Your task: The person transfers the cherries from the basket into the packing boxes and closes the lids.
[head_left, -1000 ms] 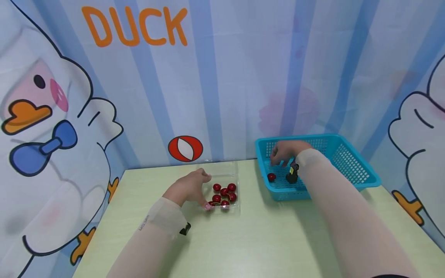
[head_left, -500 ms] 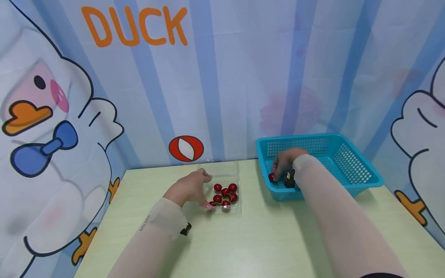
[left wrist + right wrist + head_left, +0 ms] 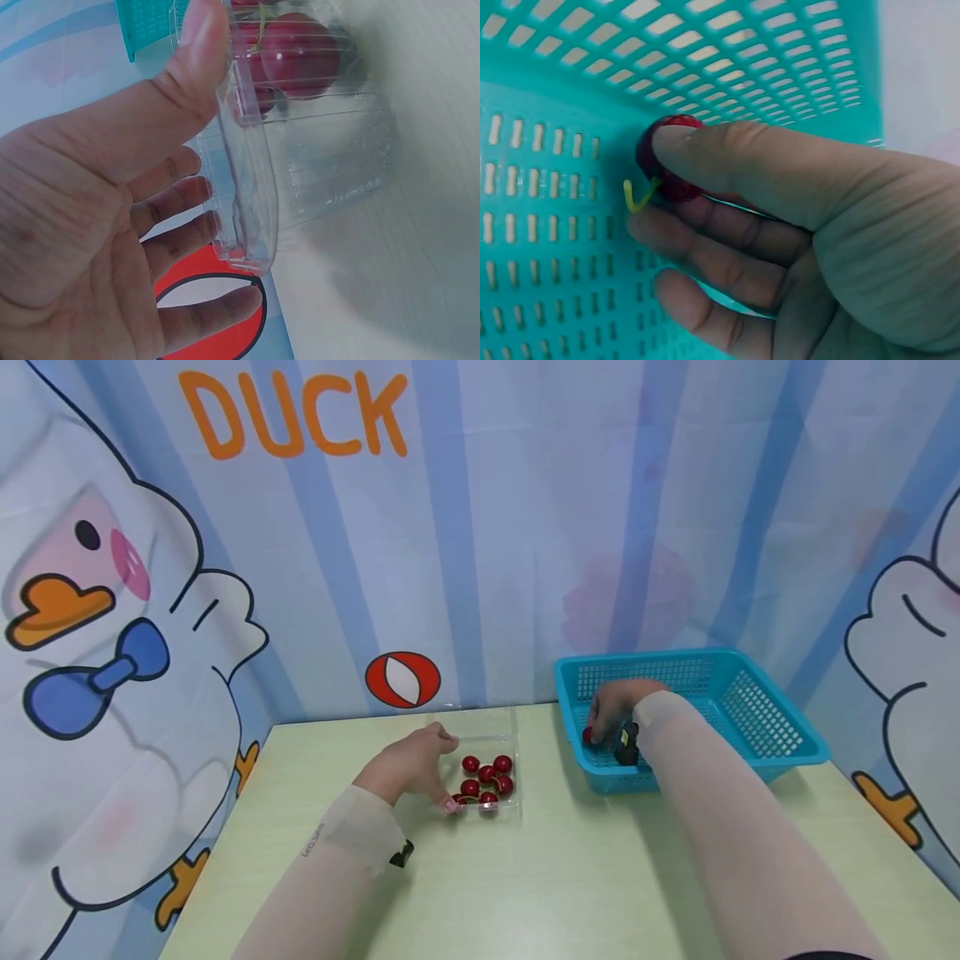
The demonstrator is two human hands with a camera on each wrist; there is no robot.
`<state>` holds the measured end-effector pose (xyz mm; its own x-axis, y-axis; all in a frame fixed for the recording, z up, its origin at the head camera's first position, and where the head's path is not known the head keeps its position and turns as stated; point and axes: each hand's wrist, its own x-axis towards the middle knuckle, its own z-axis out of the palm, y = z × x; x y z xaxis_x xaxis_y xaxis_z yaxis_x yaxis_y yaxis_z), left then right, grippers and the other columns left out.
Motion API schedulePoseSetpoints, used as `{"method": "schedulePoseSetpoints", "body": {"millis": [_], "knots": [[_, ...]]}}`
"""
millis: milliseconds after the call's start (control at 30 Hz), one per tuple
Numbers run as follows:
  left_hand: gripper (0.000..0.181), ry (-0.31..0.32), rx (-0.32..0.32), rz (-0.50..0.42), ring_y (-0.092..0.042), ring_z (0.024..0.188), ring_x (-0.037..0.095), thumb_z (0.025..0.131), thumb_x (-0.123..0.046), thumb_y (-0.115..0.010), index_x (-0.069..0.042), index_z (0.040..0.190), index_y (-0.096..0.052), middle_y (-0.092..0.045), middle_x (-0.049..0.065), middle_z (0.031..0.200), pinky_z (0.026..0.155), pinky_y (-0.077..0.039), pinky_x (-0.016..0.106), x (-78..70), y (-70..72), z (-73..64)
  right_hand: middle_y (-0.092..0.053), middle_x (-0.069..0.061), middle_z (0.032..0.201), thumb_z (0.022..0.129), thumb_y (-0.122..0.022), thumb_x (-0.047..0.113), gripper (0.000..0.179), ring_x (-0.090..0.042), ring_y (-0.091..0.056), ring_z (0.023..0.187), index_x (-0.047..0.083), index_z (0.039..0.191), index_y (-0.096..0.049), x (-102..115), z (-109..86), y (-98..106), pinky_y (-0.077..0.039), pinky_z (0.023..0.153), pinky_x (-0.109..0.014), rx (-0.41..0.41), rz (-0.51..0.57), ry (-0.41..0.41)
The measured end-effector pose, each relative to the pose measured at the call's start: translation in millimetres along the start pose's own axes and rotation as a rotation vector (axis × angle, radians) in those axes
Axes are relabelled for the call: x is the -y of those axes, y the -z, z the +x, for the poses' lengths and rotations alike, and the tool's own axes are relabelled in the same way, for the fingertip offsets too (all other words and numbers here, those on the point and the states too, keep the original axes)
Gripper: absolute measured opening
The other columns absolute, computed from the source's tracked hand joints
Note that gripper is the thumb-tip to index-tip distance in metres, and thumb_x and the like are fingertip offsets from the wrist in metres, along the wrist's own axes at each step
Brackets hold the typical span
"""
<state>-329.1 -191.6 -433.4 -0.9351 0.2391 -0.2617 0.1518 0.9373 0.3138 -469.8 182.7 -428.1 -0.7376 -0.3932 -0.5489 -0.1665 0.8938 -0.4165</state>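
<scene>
In the head view my left hand [image 3: 408, 764] steadies a clear plastic box [image 3: 251, 172] from its left side. The left wrist view has the thumb over the rim, with the other fingers spread along the outer wall. Several dark red cherries [image 3: 487, 774] lie inside, some with stems. Over to the right, my right hand [image 3: 618, 706] reaches down into a turquoise plastic basket [image 3: 765, 710]. Its thumb and fingers pinch one cherry [image 3: 646, 157] near the basket's side wall. A yellow-green stem [image 3: 637, 201] sticks out from that cherry.
Both containers stand on a pale wooden table [image 3: 525, 885], with a gap between them. Behind it hangs a blue striped curtain [image 3: 495, 527] printed with ducks. Small dark wrist cameras are strapped to both arms, the right one [image 3: 626, 745] low inside the basket.
My right hand has lowered into the basket's left part and taken hold of the cherry that lay there, shifting it slightly. My left hand and the box stay put.
</scene>
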Motion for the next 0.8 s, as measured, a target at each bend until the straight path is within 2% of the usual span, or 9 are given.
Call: {"method": "schedulePoseSetpoints", "body": {"millis": [100,200,333,467,600,733,800], "knots": [[0.111,-0.001,-0.001,0.004,-0.057,0.153,0.033,0.075,-0.032,-0.11,-0.022,0.17,-0.055,-0.053,0.006,0.169,0.121,-0.058,0.059,-0.6,0.5,0.0,-0.084,-0.009,0.113,0.105,-0.08,0.021,0.017,-0.025,-0.081,0.11,0.014,0.09,-0.077,2,-6.2,7,-0.068,0.089,-0.043,-0.038,0.04,0.024],[0.111,0.002,-0.002,0.003,-0.057,0.153,0.033,0.075,-0.032,-0.11,-0.022,0.171,-0.054,-0.053,0.006,0.169,0.121,-0.058,0.059,-0.3,0.3,0.2,-0.083,-0.011,0.122,0.106,-0.079,0.023,0.013,-0.031,-0.081,0.115,0.011,0.101,-0.079,10,-17.5,17,-0.069,0.098,-0.049,-0.072,0.053,0.039],[0.111,0.005,-0.005,-0.003,-0.057,0.152,0.033,0.075,-0.03,-0.11,-0.022,0.171,-0.054,-0.053,0.006,0.168,0.119,-0.059,0.058,-0.1,0.4,-0.8,-0.081,-0.014,0.125,0.108,-0.076,0.024,0.018,-0.035,-0.078,0.114,0.008,0.117,-0.075,33,-41.8,29,-0.066,0.089,-0.046,-0.151,0.011,0.085],[0.111,0.011,-0.008,-0.017,-0.058,0.151,0.033,0.075,-0.028,-0.11,-0.023,0.171,-0.054,-0.054,0.006,0.168,0.117,-0.061,0.058,0.0,0.3,-2.6,-0.077,-0.016,0.119,0.109,-0.074,0.022,0.019,-0.032,-0.073,0.101,0.007,0.121,-0.074,67,-60.1,32,-0.059,0.079,-0.038,-0.256,-0.079,0.174],[0.111,0.016,-0.006,-0.032,-0.058,0.151,0.032,0.074,-0.029,-0.11,-0.024,0.17,-0.055,-0.054,0.005,0.167,0.117,-0.061,0.058,1.2,-2.0,-3.0,-0.079,-0.013,0.121,0.107,-0.078,0.024,0.024,-0.025,-0.073,0.1,0.009,0.126,-0.076,102,-61.3,18,-0.063,0.086,-0.039,-0.302,-0.159,0.258],[0.11,0.003,-0.011,-0.047,-0.057,0.151,0.032,0.074,-0.031,-0.11,-0.024,0.169,-0.056,-0.055,0.005,0.166,0.118,-0.06,0.058,2.9,-2.8,-1.3,-0.08,-0.012,0.126,0.107,-0.08,0.023,0.038,-0.023,-0.077,0.107,0.009,0.141,-0.069,132,-54.8,-9,-0.067,0.097,-0.042,-0.278,-0.168,0.325],[0.108,-0.013,-0.014,-0.053,-0.057,0.152,0.032,0.075,-0.031,-0.11,-0.023,0.169,-0.057,-0.055,0.004,0.167,0.119,-0.059,0.057,4.0,-2.9,0.5,-0.08,-0.009,0.125,0.106,-0.082,0.023,0.041,-0.022,-0.077,0.108,0.009,0.142,-0.068,143,-48.9,-25,-0.067,0.099,-0.042,-0.275,-0.184,0.352]]}}
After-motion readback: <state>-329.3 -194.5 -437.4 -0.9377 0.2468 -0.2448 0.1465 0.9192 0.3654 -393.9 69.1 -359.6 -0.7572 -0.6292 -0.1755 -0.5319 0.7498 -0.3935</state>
